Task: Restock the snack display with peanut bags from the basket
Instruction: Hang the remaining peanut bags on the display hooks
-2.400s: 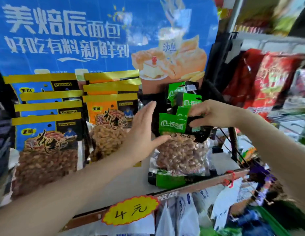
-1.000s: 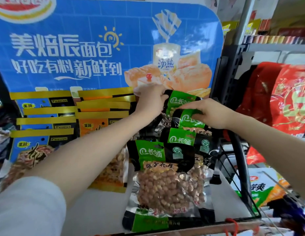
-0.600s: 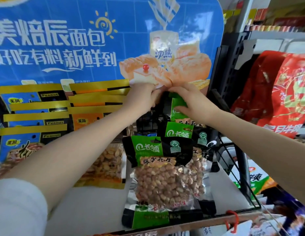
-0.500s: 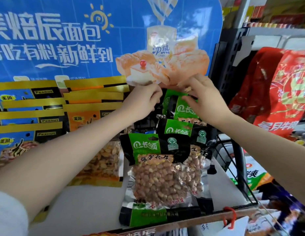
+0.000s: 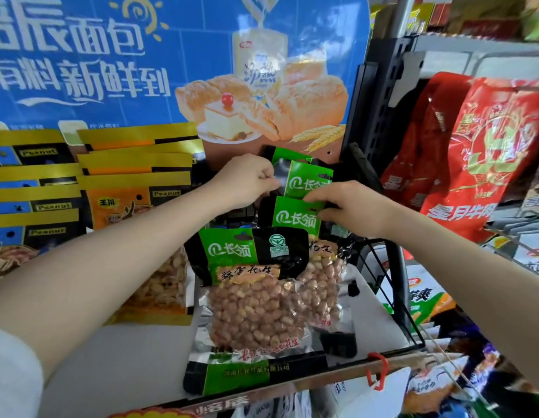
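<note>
Several green-and-black peanut bags lean in an overlapping row on the white shelf (image 5: 120,357). The front bag (image 5: 256,303) shows its clear window full of peanuts. Behind it stand a second green bag (image 5: 294,217) and a third green bag (image 5: 307,179), with another top edge behind those. My left hand (image 5: 244,181) pinches the left edge of the rear bags with curled fingers. My right hand (image 5: 349,206) grips the top right corner of the second bag, its fingers lying over the third bag's lower edge. The basket is out of view.
Yellow-topped orange peanut bags (image 5: 138,206) and blue peanut bags (image 5: 30,203) fill the shelf's left side. A blue bread poster (image 5: 171,61) forms the back wall. A black wire rack side (image 5: 392,267) bounds the shelf at right, with red bags (image 5: 485,152) hanging beyond.
Both hands have come down from the poster's lower edge to the tops of the rear green bags. The rear bags now stand more upright in the row.
</note>
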`<action>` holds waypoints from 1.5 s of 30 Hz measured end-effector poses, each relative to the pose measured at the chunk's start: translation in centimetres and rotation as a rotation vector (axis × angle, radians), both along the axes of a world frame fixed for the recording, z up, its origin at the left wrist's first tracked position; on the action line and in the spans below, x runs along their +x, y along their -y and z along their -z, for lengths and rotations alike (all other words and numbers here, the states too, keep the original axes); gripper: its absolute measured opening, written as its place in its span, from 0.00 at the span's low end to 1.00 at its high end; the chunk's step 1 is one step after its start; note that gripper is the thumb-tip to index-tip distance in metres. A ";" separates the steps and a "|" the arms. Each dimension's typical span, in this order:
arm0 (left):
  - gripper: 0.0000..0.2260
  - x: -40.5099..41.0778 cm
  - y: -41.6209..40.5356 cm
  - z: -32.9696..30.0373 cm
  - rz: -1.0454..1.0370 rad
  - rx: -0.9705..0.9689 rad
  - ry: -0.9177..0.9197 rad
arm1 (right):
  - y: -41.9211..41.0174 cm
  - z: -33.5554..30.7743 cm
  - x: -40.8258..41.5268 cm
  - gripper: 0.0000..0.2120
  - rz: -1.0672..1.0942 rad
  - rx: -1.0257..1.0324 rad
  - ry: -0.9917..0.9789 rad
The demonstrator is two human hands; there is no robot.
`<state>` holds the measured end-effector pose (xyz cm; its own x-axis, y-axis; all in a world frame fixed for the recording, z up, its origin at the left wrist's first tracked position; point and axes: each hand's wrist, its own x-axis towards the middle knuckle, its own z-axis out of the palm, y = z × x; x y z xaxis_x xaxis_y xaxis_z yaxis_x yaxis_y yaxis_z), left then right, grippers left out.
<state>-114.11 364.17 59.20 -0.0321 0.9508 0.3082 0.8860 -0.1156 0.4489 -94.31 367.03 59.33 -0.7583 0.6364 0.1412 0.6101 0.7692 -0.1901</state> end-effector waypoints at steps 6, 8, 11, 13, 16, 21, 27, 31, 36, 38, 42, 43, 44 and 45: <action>0.17 -1.8 2.0 -0.3 -0.052 -0.048 -0.135 | -1.1 -1.4 -1.0 0.16 0.022 0.126 -0.038; 0.16 -1.7 1.9 -0.7 -0.044 -0.054 -0.143 | -1.1 -1.2 -1.7 0.17 0.005 0.157 0.020; 0.13 -1.2 1.6 -0.5 -0.037 -0.085 -0.048 | -0.3 -1.1 -1.5 0.17 -0.014 0.186 -0.015; 0.11 -0.9 2.1 -0.1 -0.031 -0.091 0.053 | 1.0 -1.2 -1.4 0.15 -0.053 0.215 -0.145; 0.12 -1.0 3.9 0.4 -0.009 -0.122 0.155 | 3.8 -1.2 -2.0 0.12 -0.133 0.086 -0.262; 0.18 -2.3 8.5 0.8 -0.059 -0.250 0.145 | 5.6 1.3 -3.8 0.07 -0.192 -0.106 0.042; 0.10 -1.9 12.9 3.2 0.055 -0.340 0.815 | 3.9 -1.8 -0.9 0.06 -0.217 -0.347 -0.149; 0.06 1.5 13.2 5.0 0.169 -0.470 0.641 | 2.6 -3.6 1.0 0.11 -0.176 -0.302 -0.153; 0.10 4.3 11.5 5.7 0.154 -0.296 0.394 | 2.2 -2.2 2.2 0.04 -0.018 -0.090 0.159; 0.11 4.6 11.1 5.2 0.161 -0.311 0.316 | 2.4 -2.5 2.4 0.07 0.056 -0.098 0.295; 0.11 4.6 11.3 4.7 0.223 -0.460 0.244 | 3.3 -4.0 1.7 0.22 0.058 -0.246 0.511; 0.11 4.5 11.4 4.9 0.226 -0.502 0.240 | 3.5 -4.3 1.3 0.30 0.061 -0.318 0.471; 0.12 4.4 11.6 5.0 0.203 -0.522 0.249 | 3.7 -4.6 1.0 0.37 0.063 -0.363 0.372; 0.14 4.3 11.7 5.1 0.163 -0.502 0.288 | 3.4 -4.8 0.4 0.41 0.067 -0.374 0.231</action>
<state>-109.82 352.50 54.12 0.1105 0.9776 -0.1792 0.7097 0.0487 0.7028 -93.90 363.64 64.12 -0.6982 0.6603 -0.2767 0.7155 0.6307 -0.3004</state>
